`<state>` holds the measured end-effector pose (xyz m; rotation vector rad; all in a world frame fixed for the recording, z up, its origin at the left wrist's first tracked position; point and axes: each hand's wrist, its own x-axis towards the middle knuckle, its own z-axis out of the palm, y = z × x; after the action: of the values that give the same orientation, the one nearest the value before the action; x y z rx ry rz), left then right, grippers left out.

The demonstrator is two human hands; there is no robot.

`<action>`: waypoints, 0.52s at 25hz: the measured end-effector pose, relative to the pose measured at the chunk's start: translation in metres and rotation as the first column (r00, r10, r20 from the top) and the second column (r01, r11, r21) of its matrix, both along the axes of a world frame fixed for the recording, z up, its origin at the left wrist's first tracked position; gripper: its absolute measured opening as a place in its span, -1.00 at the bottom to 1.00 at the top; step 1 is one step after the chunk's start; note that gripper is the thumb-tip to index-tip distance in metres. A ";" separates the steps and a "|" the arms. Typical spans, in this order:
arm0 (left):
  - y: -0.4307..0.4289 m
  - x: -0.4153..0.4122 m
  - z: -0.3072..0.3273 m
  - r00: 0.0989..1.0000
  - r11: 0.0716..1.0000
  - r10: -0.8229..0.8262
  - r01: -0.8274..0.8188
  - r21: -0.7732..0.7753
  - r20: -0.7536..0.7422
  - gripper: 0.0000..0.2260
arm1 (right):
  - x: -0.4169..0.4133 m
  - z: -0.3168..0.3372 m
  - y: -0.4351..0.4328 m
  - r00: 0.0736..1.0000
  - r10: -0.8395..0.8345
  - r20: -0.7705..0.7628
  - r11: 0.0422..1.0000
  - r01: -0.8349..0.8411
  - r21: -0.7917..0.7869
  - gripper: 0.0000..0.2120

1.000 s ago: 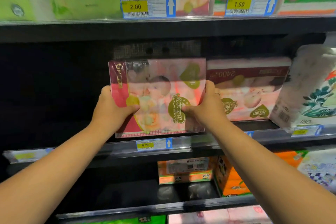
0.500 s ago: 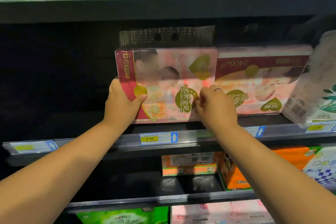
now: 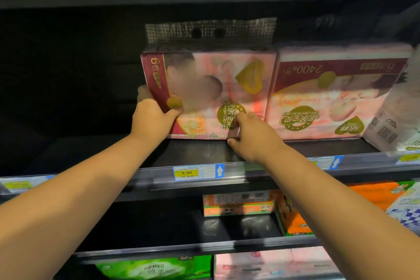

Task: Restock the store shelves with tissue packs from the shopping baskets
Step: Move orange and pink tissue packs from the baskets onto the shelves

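Both grips are closed on the tissue pack [image 3: 211, 88]. The left hand [image 3: 154, 121] wraps its lower corner at 8 o'clock, with the thumb [image 3: 173, 112] across the printed front and the fingers round the side. The right hand [image 3: 255, 137] pinches the bottom edge near the 5 o'clock corner, fingers curled.

The middle shelf [image 3: 200, 151] carries the pack upright on its long bottom edge, set back from the front rail. At 3 o'clock it touches a neighbouring pack [image 3: 336, 95] of the same pink brand, whose print reads upside down. Pressing the two together probably keeps the row tight and the faces flush.

Holding low at both corners looks deliberate. A soft wrapped pack would sag or tip if steered from the top, whereas low hands can slide and square it on the shelf.

Its clear handle flap [image 3: 209, 30] stands at 12 o'clock, under the shelf above.

Both forearms reach up and inward from the 7 and 5 o'clock corners of the view, nearly straight, with the wrists level with the pack's base.

A price label [image 3: 193, 173] sits on the rail at 6 o'clock of the pack.
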<state>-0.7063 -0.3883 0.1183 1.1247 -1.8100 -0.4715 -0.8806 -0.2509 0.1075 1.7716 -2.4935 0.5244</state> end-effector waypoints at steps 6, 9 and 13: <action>-0.011 -0.001 -0.006 1.000 1.000 -0.001 0.001 0.026 -0.009 -0.38 | -0.006 -0.002 0.000 0.999 0.039 -0.011 0.998 -0.039 0.043 -0.52; -0.003 -0.001 -0.004 1.000 1.000 -0.006 0.006 0.011 -0.018 -0.38 | -0.008 -0.002 0.003 0.998 0.049 -0.035 0.998 -0.048 0.030 -0.53; 0.002 0.004 -0.003 1.000 1.000 -0.004 0.004 0.008 -0.030 -0.39 | -0.005 -0.001 0.004 0.998 0.050 -0.038 0.998 -0.049 0.046 -0.46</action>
<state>-0.7019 -0.3864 0.1150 1.1140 -1.7856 -0.4960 -0.8857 -0.2471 0.1062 1.8453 -2.4604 0.4349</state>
